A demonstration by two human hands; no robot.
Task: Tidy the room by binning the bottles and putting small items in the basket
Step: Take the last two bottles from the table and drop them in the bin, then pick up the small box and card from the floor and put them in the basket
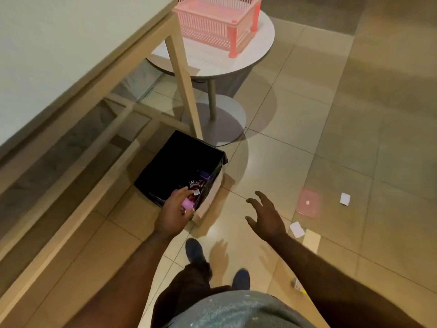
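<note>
The left hand (173, 210) curls round a bottle (191, 196) at the near rim of the bin (163, 171), just beyond its knuckles; the bottle's pink end sits in the fingers and its dark labelled body points away and to the right, long axis slanting into the bin's opening. The bin is square-edged, lined with a glossy black bag, and stands tight against the leg of a pale wooden table (47, 55) to the hand's left. The right hand (266, 216) hangs empty over glossy beige tiles, fingers spread apart. Right of it the floor lies wide, scattered with flat white paper scraps (296, 229), a rounded pink lid (308, 203) and a small carton (296, 284) nearer the body. Far beyond both hands, a slatted pink plastic basket (212, 24) stands on a round white pedestal table (255, 48).
</note>
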